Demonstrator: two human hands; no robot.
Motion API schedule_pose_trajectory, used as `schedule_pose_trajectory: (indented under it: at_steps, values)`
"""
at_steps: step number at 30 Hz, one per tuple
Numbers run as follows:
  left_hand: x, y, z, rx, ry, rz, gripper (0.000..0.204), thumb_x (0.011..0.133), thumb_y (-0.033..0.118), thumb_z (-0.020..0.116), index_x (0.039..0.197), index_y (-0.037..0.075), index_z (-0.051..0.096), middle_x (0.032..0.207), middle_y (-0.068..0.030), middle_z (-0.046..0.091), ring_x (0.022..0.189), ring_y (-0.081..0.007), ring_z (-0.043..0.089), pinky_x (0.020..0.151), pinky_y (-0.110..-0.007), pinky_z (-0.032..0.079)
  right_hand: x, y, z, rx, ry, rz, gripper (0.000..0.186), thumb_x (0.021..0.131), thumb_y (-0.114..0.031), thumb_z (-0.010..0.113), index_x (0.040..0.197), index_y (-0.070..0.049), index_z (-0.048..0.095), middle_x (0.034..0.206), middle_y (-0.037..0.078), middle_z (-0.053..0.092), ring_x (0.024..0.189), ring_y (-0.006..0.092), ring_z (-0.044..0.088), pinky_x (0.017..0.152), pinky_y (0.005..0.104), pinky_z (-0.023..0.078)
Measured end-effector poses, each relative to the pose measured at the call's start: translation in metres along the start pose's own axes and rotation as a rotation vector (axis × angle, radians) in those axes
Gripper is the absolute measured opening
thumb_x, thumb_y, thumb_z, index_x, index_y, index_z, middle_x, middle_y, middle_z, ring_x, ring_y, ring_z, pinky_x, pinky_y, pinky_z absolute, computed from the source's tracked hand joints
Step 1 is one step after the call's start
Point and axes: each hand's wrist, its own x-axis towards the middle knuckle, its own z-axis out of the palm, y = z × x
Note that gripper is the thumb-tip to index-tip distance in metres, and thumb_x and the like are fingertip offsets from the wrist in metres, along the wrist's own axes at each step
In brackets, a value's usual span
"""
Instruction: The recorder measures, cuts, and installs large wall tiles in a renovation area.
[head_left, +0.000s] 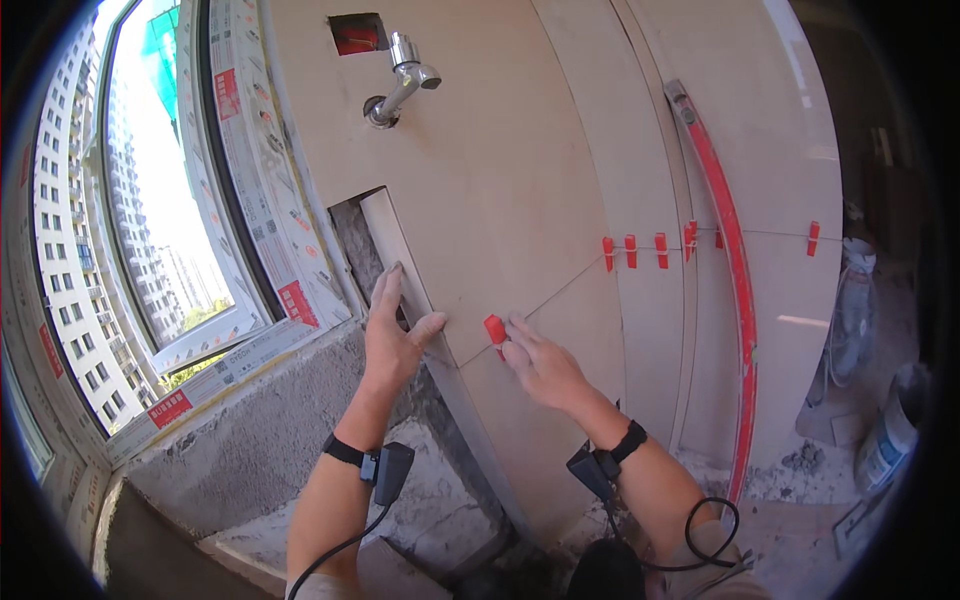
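Observation:
My left hand [395,340] lies with fingers stretched and thumb apart on a narrow, pale tile strip [395,245] at the edge of the tiled wall. A red plastic wedge [495,329] stands at the joint between two large beige tiles [480,200]. Closed around its right side are the thumb and fingers of my right hand [545,368]; they cover part of the wedge. Farther right along the same joint sit several more red wedges [630,251]. Each of my wrists wears a black strap with a small dark device.
A chrome tap [405,82] juts from the wall below a square cut-out [358,35]. A long red level [735,260] leans against the tiles at right. The window [170,200] and a rough cement ledge [250,430] are at left. A bucket [888,440] stands far right.

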Motion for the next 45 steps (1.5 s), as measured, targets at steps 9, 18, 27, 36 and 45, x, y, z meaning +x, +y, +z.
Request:
schedule_pose_trajectory:
  at_steps: [9,18,27,36,45]
  values:
    - [-0.021,-0.003,0.003,0.052,-0.036,-0.026,0.087,0.07,0.016,0.08,0.141,-0.003,0.034,0.146,-0.0265,0.032,0.138,-0.0366,0.031,0.111,-0.038,0.029,0.0,-0.004,0.003,0.013,0.025,0.002,0.052,0.098,-0.039,0.04,0.131,-0.001,0.05,0.142,0.02,0.042,0.124,0.036,0.048,0.103,0.0403,0.038]
    - [-0.028,-0.003,0.007,0.037,-0.088,-0.006,0.09,0.069,0.015,0.081,0.141,-0.006,0.031,0.147,-0.0262,0.032,0.139,-0.0352,0.028,0.112,-0.037,0.028,0.0,0.0,0.008,0.04,0.029,0.051,0.055,0.098,-0.041,0.04,0.13,0.002,0.052,0.141,0.021,0.044,0.123,0.0358,0.049,0.103,0.0403,0.038]
    - [-0.039,-0.002,0.006,-0.134,-0.069,-0.137,0.072,0.077,0.01,0.072,0.138,-0.005,0.037,0.137,-0.0259,0.046,0.134,-0.0356,0.037,0.11,-0.038,0.031,-0.002,-0.006,0.006,0.012,0.057,0.002,0.054,0.099,-0.04,0.038,0.13,0.001,0.05,0.141,0.02,0.044,0.125,0.0344,0.046,0.103,0.0421,0.037]
    - [-0.101,0.003,0.018,0.457,0.178,0.186,0.026,0.077,0.004,0.065,0.103,0.001,0.064,0.109,-0.0115,0.064,0.102,-0.0322,0.056,0.09,-0.042,0.044,-0.007,0.006,0.004,0.074,0.001,-0.01,0.056,0.099,-0.04,0.037,0.139,-0.001,0.039,0.142,0.02,0.042,0.131,0.0337,0.041,0.107,0.0392,0.033]
    - [-0.077,-0.015,0.012,0.595,0.153,0.428,0.015,0.07,0.006,0.061,0.083,0.013,0.066,0.089,0.0014,0.068,0.089,-0.0177,0.061,0.079,-0.035,0.043,-0.007,-0.001,0.003,0.06,-0.031,0.048,0.056,0.098,-0.036,0.04,0.139,0.001,0.038,0.141,0.021,0.043,0.13,0.0346,0.041,0.108,0.0382,0.033]
